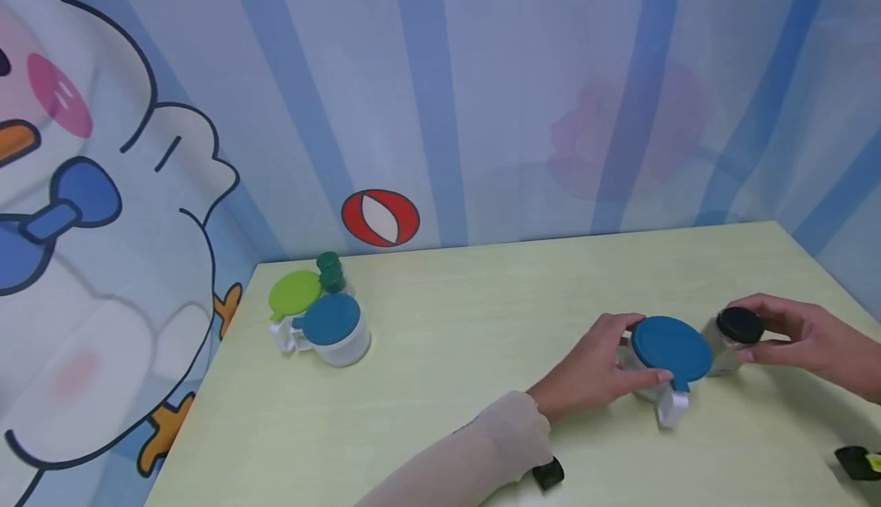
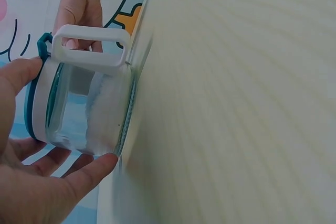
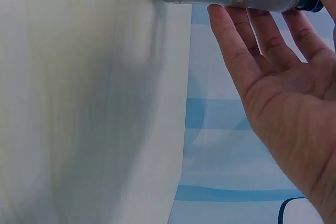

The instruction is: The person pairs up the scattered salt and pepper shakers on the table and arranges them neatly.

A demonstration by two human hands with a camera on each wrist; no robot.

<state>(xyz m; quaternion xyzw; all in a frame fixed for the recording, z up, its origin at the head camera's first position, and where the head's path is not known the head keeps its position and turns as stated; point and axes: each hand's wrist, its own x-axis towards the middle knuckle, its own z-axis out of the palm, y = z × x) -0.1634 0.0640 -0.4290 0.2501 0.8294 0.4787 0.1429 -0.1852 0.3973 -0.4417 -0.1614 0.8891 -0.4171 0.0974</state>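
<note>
Left fingers (image 1: 643,379) grip one of two blue-lidded jars (image 1: 669,346) (image 1: 332,320), right fingers (image 1: 771,307) one pepper bottle (image 1: 739,326); one lime-lidded jar (image 1: 294,293), one green-capped bottle (image 1: 332,277)

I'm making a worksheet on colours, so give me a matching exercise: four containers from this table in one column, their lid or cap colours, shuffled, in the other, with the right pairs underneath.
Containers
1. Jar held by the left hand
2. Bottle held by the right hand
3. Leftmost jar
4. Bottle at the back left

Lid or cap colours
A. Lime green
B. Black
C. Dark green
D. Blue

Right pairs: 1-D, 2-B, 3-A, 4-C
</note>
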